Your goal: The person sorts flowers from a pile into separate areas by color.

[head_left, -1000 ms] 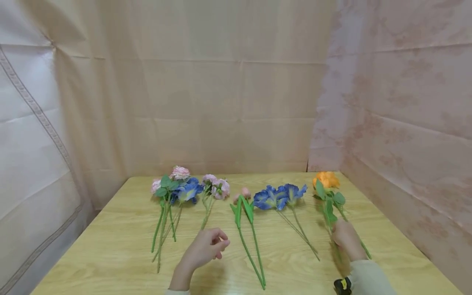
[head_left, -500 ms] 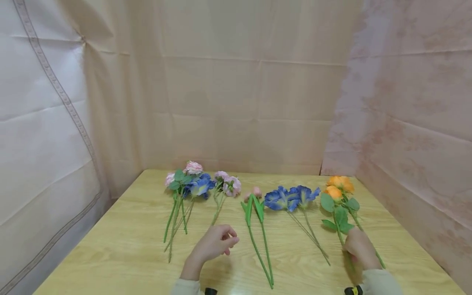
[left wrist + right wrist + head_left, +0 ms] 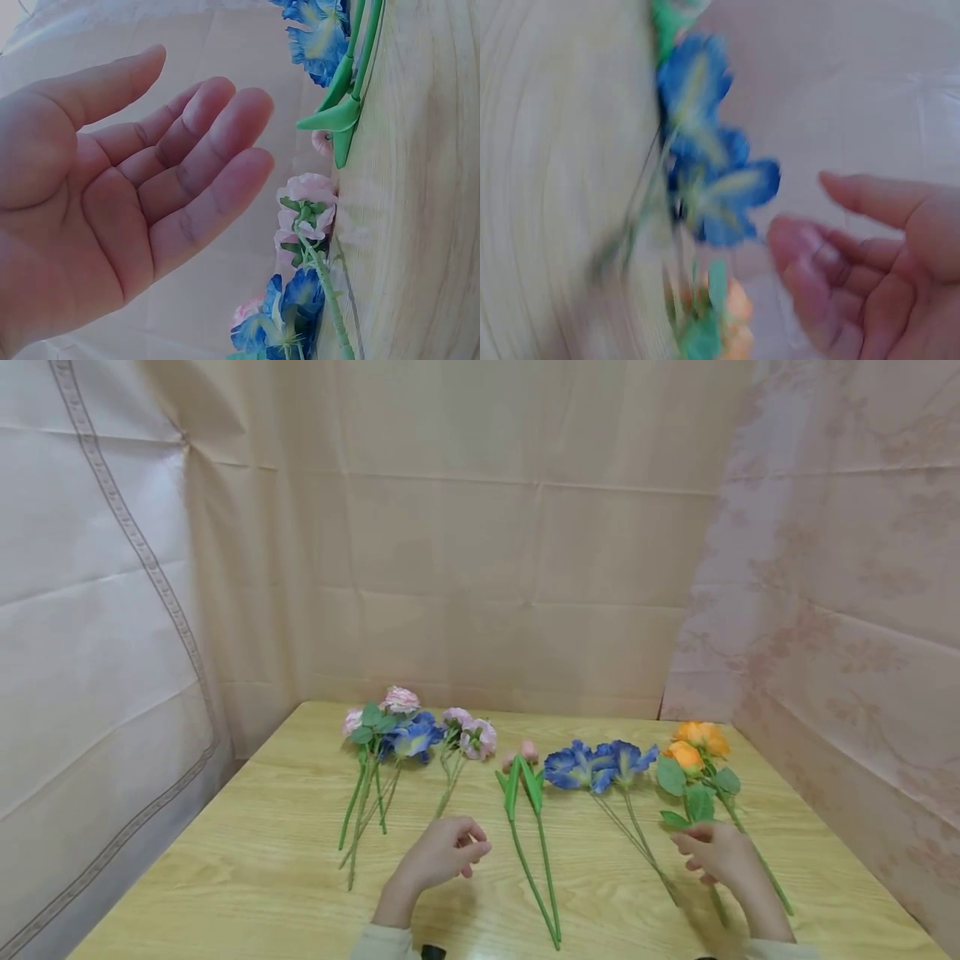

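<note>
Fingers [image 3: 217, 154] of L hand [image 3: 442, 856] & R hand [image 3: 718, 856] are loosely bent. Orange flowers [image 3: 701, 742] are laid nr table's [image 3: 262, 852] far R corner, tulip stems [image 3: 547, 868] pointed twd near edge.

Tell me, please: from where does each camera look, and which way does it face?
Head: worn on the head, facing forward and down over the table toward the beige cloth; both sleeves, left hand and right hand show.
Left wrist: on that wrist, facing past the left hand toward pink tulips, image sideways; that hand shows.
Right wrist: on that wrist, facing past the right hand toward blue irises and orange roses, sideways and blurred; that hand shows.
Shared: head and right wrist both show those irises and roses.
</note>
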The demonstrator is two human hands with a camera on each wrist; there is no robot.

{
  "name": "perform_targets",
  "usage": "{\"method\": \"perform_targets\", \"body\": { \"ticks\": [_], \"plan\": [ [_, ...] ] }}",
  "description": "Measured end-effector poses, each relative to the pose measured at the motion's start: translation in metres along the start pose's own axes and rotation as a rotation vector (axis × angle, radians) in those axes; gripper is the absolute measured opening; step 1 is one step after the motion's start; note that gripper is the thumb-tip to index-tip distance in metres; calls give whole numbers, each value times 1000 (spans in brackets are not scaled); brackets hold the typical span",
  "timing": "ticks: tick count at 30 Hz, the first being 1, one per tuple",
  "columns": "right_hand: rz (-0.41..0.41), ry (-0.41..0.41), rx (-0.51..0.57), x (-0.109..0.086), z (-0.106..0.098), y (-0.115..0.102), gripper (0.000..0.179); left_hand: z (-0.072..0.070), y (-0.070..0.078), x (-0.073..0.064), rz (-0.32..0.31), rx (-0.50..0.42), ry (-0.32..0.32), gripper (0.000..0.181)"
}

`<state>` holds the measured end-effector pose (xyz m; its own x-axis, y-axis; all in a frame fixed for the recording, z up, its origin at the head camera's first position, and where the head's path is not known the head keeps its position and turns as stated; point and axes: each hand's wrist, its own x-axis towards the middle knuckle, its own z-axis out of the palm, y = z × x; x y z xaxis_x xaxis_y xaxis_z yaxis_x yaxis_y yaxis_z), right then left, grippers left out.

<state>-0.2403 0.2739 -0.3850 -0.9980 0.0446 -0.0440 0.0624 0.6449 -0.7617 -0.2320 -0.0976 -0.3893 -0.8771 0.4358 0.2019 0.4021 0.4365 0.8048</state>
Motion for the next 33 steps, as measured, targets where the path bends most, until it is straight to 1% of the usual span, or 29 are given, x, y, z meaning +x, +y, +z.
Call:
{"method": "perform_targets", "body": {
  "ticks": [1, 3, 4, 5, 6, 7, 9, 10, 11, 12, 14, 17, 20, 22, 26, 28, 30, 32, 33],
  "plan": [
    [-14, 7, 86, 0, 3, -3, 45, 0, -1, 0, 1, 0, 4, 15],
    [-59, -5, 288, 0, 10, -6, 35, 1, -2, 1, -1, -2, 13, 14],
    [-86, -28, 411, 1, 14, -7, 28, 2, -2, 1, 0, -6, 17, 14],
    [-129, -73, 548, 2, 17, -7, 21, 2, -3, 1, 0, -9, 21, 14],
    [-182, -133, 687, 3, 20, -5, 19, 2, -4, 1, 2, -15, 25, 14],
    [-240, -213, 836, 4, 23, -4, 23, 3, -4, 1, 4, -21, 28, 14],
    [-331, -402, 1117, 7, 28, 1, 37, 4, -4, 1, 4, -32, 34, 15],
    [-361, -496, 1231, 9, 31, 4, 43, 4, -5, 1, 6, -33, 39, 15],
    [-382, -577, 1316, 11, 33, 6, 48, 4, -5, 2, 5, -32, 43, 15],
    [-394, -627, 1372, 13, 35, 8, 51, 5, -5, 2, 5, -34, 44, 15],
    [-403, -671, 1431, 16, 39, 10, 53, 5, -6, 4, 4, -31, 47, 14],
    [-422, -688, 1427, 18, 44, 10, 54, 5, -7, 6, 2, -17, 47, 13],
    [-455, -689, 1394, 20, 48, 9, 52, 5, -9, 8, -2, -4, 47, 12],
    [-465, -675, 1377, 22, 50, 9, 51, 5, -10, 10, -6, -4, 50, 11],
    [-469, -650, 1387, 23, 52, 11, 50, 4, -12, 9, -13, -13, 61, 13],
    [-465, -639, 1384, 23, 53, 12, 49, 1, -13, 7, -16, -10, 79, 13],
    [-458, -627, 1375, 22, 54, 13, 47, -4, -15, 5, -29, 0, 105, 13],
    [-458, -617, 1368, 22, 54, 13, 46, -13, -16, 3, -54, 37, 148, 14],
    [-460, -612, 1371, 22, 54, 14, 46, -19, -16, 3, -71, 67, 180, 13]
  ]
}}
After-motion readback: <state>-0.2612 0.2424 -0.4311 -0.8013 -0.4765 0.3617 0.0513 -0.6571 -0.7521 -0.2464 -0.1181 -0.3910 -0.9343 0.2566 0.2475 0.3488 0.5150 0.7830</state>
